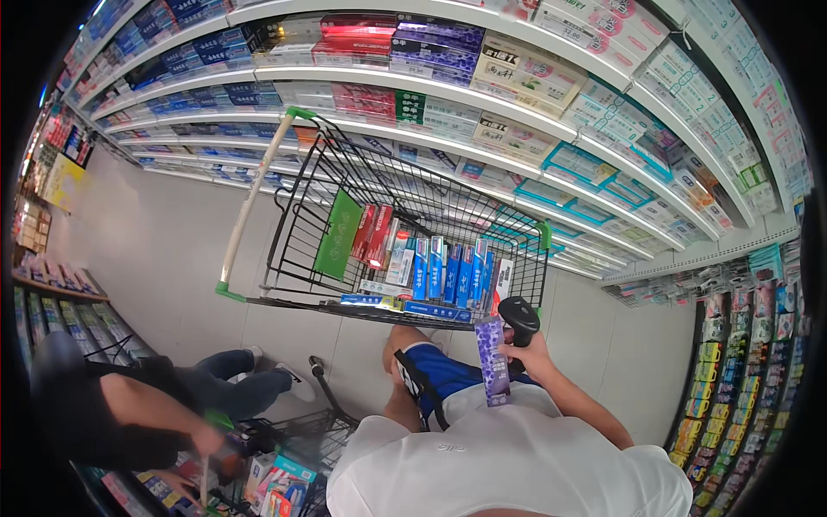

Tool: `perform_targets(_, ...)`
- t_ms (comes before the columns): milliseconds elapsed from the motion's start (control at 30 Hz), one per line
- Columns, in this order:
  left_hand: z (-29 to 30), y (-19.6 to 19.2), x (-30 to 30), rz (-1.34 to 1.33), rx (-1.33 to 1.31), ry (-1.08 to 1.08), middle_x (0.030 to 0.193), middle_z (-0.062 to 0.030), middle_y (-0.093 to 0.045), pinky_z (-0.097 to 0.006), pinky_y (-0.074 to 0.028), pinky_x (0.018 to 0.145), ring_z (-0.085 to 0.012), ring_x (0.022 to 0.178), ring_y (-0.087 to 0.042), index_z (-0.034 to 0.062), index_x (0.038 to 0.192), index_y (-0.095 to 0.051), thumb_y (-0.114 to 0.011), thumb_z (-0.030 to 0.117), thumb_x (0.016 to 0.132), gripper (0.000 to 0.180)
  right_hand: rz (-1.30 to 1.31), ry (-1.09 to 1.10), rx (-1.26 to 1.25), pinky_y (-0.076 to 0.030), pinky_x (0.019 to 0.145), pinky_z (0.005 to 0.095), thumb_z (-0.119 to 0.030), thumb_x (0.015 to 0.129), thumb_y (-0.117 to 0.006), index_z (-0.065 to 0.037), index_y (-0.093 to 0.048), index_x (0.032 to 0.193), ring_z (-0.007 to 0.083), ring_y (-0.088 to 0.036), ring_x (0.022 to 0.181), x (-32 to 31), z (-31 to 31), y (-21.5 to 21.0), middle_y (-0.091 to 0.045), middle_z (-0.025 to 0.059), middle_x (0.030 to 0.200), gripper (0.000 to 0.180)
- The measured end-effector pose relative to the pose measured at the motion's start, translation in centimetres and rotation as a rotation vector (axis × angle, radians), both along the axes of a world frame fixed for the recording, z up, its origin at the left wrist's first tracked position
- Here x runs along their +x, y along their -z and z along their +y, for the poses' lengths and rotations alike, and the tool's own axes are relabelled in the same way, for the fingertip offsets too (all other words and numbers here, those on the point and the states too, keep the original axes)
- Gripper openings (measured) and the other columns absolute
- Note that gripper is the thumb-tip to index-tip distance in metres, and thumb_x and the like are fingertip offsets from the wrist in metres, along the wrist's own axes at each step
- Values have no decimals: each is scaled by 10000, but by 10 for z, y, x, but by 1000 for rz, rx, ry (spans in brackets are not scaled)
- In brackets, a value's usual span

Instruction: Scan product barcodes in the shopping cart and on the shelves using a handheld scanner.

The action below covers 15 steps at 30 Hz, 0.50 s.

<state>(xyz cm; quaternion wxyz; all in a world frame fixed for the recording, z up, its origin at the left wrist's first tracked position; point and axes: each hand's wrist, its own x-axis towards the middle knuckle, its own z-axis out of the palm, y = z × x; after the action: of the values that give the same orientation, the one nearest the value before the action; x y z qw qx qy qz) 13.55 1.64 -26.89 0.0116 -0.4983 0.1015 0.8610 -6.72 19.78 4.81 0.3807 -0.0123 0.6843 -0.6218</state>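
My right hand (531, 355) is closed round the handle of a black handheld barcode scanner (519, 317), its head pointing up. Right beside it, a long purple carton (494, 366), like a toothpaste box, stands on end in front of my white shirt; my right fingertips reach its edge. What else supports the carton is hidden. I cannot see my left hand. Ahead is a black wire shopping cart (293, 202) with green corners. It holds several blue toothpaste boxes (450, 274) standing in a row, and red boxes (373, 234) lean near its green flap (338, 234).
Long shelves (508, 112) of boxed goods curve behind the cart. At the right is a rack (732, 370) of hanging packs. Another person (129, 401) in dark clothes bends at the lower left over a second cart (314, 448) with packages in it. Grey floor (185, 233) lies left of my cart.
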Motion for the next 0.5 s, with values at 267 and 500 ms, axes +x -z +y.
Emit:
perform_targets(267,-5,-24,26,-33,-28,-101,1011,-151,-657,-411,-519,765,-291,876,-635,-4,1110,-623,-447,504,932,566,-5,-99,-20,-490,575,267,36,703,-760,-10,-556,1088,140,-599,689,3,-9,6,-615,64,895,437)
perform_targets(500,-13,-28,21,-30,-52,-147,1002,-163,-656,-413,-529,733,-305,847,-643,-45,1099,-616,-498,478,925,564,-34,-38,-115,-488,569,259,-22,691,-794,-20,-588,1050,116,-607,729,4,-12,-1,-632,47,901,414)
